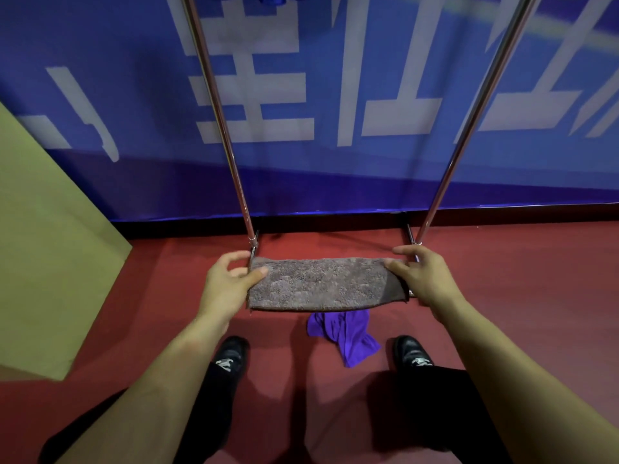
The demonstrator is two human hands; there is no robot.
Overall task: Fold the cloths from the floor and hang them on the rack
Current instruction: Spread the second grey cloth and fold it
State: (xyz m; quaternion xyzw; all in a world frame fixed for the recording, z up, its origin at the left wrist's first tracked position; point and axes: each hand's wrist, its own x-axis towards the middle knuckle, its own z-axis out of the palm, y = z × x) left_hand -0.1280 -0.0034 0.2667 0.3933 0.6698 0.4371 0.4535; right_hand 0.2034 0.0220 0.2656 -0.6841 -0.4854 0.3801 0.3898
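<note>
Head view looks straight down past both forearms, and a folded grey-brown cloth is stretched flat between the two hands, up off the red floor. Left hand has the cloth's left end, thumb lying on top and fingers curled round the edge, a firm pinch. Right hand takes the other end the same way, thumb on top, fingers wrapped over the far corner. Cloth sits level, long side running left to right, just in front of the base of the rack, whose two shiny metal poles rise away toward the top of the frame. Below the held cloth, a purple cloth lies crumpled on the floor, between two black shoes. Behind the rack stands a blue banner with big white characters. Off to the left leans a tan board. At the very top edge, a bit of blue fabric shows near the left pole; what it is, I can't tell.
</note>
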